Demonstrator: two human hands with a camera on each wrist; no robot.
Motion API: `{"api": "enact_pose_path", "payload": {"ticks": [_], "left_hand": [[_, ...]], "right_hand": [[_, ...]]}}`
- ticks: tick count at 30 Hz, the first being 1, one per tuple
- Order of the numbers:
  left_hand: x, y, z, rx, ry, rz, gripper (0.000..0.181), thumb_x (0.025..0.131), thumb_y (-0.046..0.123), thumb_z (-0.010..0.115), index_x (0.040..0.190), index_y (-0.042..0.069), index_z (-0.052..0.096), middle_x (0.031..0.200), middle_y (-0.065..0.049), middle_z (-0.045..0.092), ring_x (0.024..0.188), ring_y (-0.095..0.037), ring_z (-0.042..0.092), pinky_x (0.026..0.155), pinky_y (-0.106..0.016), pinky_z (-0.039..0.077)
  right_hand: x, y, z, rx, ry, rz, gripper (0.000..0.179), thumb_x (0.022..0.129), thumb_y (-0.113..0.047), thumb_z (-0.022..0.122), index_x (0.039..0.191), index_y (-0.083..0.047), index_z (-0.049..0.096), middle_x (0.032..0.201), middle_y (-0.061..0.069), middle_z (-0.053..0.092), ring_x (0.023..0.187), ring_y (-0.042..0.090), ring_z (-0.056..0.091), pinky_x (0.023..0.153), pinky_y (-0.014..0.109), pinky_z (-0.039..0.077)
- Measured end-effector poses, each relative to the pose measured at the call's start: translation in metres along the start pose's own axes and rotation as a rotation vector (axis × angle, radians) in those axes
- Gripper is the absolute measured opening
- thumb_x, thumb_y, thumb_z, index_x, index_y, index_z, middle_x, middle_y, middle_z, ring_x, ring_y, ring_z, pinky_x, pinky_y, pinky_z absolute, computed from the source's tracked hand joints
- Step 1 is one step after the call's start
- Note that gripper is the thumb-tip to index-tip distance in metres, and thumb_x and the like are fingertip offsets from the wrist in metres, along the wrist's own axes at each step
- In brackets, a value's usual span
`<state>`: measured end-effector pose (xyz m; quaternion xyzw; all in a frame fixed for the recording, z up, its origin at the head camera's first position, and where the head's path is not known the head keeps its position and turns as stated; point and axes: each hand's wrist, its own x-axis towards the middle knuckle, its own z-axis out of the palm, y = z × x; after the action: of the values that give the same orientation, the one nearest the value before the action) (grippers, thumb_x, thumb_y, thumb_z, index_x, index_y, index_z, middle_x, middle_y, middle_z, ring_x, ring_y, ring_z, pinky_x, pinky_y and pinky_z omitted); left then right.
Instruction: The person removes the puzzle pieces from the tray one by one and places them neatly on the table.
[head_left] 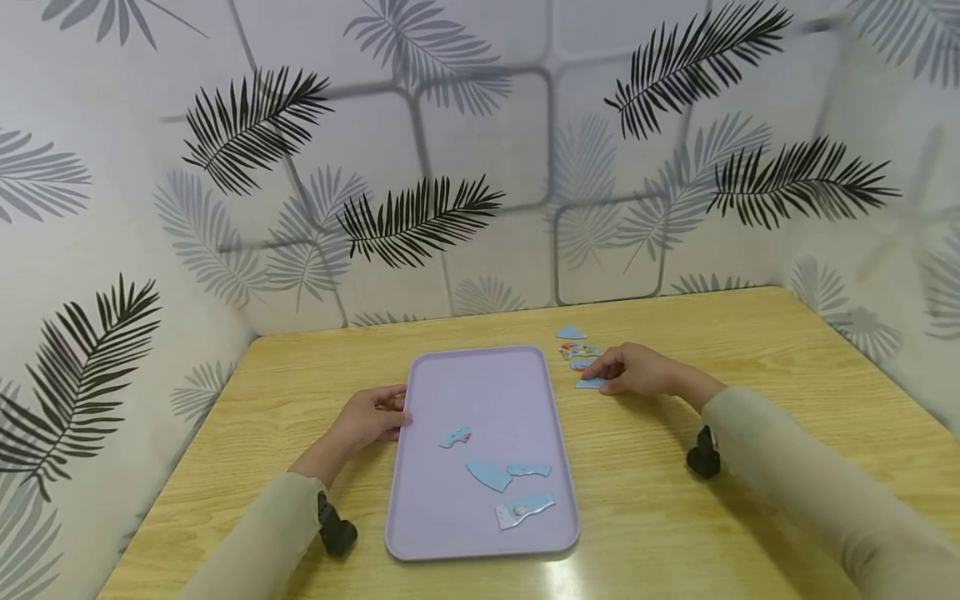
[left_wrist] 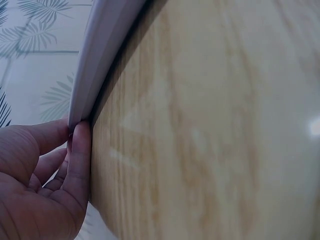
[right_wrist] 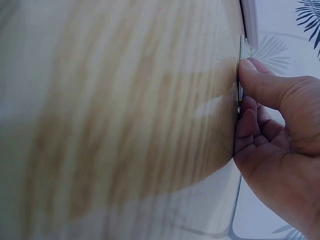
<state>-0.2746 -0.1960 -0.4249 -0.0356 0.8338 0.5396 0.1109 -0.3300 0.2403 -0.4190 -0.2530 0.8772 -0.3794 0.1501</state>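
Note:
My left hand [head_left: 373, 418] grips the left rim of a lilac tray [head_left: 480, 379], thumb and fingers at its edge; the left wrist view shows the rim [left_wrist: 92, 65] between them. On the table right of the tray, my right hand [head_left: 633, 369] pinches a flat light-blue puzzle piece [head_left: 589, 384], partly covered by the fingers. Its thin edge [right_wrist: 241, 47] shows at the thumb in the right wrist view. Just behind lie a small blue piece [head_left: 580, 365], a multicoloured piece [head_left: 577, 349] and a blue pointed piece [head_left: 572, 332].
Several puzzle pieces lie apart on the tray: a small one with red [head_left: 454, 437], a curved blue one [head_left: 489, 476], a narrow one [head_left: 529, 470] and one with a pale end [head_left: 525, 509]. The wooden table [head_left: 675, 517] meets a leaf-patterned wall [head_left: 480, 275] behind.

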Motion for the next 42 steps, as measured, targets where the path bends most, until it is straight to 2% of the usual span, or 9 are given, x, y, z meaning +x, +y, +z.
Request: {"api": "enact_pose_path", "payload": {"ticks": [12, 19, 26, 33, 42], "left_hand": [[0.001, -0.001, 0.000, 0.004, 0.005, -0.001, 0.055, 0.088, -0.004, 0.069, 0.139, 0.000, 0.051, 0.106, -0.013, 0.057, 0.079, -0.016, 0.060, 0.065, -0.026, 0.056], [0.000, -0.001, 0.000, -0.001, 0.001, 0.002, 0.054, 0.088, -0.004, 0.069, 0.139, 0.000, 0.052, 0.106, -0.013, 0.057, 0.079, -0.016, 0.059, 0.065, -0.026, 0.056], [-0.002, -0.002, 0.000, -0.003, -0.003, 0.002, 0.055, 0.088, -0.004, 0.068, 0.140, 0.001, 0.051, 0.104, -0.013, 0.056, 0.078, -0.016, 0.059, 0.065, -0.026, 0.056], [-0.002, 0.000, 0.001, -0.003, -0.004, 0.003, 0.055, 0.088, -0.004, 0.068, 0.140, 0.001, 0.051, 0.105, -0.013, 0.056, 0.079, -0.016, 0.060, 0.066, -0.027, 0.056], [0.000, -0.001, 0.000, 0.007, -0.002, 0.007, 0.055, 0.088, -0.004, 0.068, 0.140, 0.000, 0.050, 0.107, -0.013, 0.056, 0.079, -0.015, 0.060, 0.066, -0.027, 0.056]], "right_hand": [[0.003, -0.003, -0.001, 0.003, -0.009, 0.019, 0.027, 0.089, -0.004, 0.070, 0.115, -0.003, 0.071, 0.098, 0.008, 0.063, 0.089, 0.021, 0.053, 0.078, 0.032, 0.047], [0.004, -0.008, 0.001, 0.031, 0.014, 0.001, 0.031, 0.090, -0.005, 0.069, 0.120, -0.002, 0.068, 0.116, 0.012, 0.065, 0.107, 0.027, 0.057, 0.092, 0.039, 0.048], [0.010, -0.023, 0.011, 0.047, 0.038, -0.048, 0.033, 0.090, -0.009, 0.069, 0.122, 0.001, 0.066, 0.114, 0.016, 0.064, 0.107, 0.029, 0.056, 0.090, 0.038, 0.048], [0.015, -0.040, 0.024, 0.089, 0.073, -0.121, 0.031, 0.089, -0.004, 0.069, 0.120, 0.001, 0.067, 0.107, 0.016, 0.063, 0.101, 0.027, 0.056, 0.084, 0.033, 0.050], [0.027, -0.068, 0.048, 0.170, 0.042, -0.164, 0.033, 0.088, 0.001, 0.069, 0.121, 0.003, 0.065, 0.108, 0.020, 0.061, 0.101, 0.027, 0.055, 0.082, 0.033, 0.050]]}}
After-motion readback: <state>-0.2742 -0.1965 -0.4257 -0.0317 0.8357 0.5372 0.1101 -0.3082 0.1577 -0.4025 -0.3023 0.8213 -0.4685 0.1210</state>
